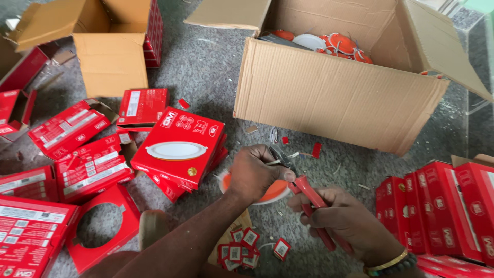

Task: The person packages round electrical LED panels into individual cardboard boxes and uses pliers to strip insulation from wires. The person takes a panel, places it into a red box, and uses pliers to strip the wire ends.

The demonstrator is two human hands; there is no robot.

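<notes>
My left hand (252,172) grips a round orange and white lamp disc (272,191) above the grey floor, holding its thin wires near the top. My right hand (342,216) is closed around the red handles of a pair of pliers (303,188). The dark jaws of the pliers meet the wires just right of my left fingers. A beaded and gold bracelet sits on my right wrist.
A large open cardboard box (334,98) with several orange and white discs stands ahead. A smaller carton (110,56) is at the back left. Flat red boxes (177,144) are scattered left, more stand in a row (442,211) at right. Small red tags (242,249) lie near my knee.
</notes>
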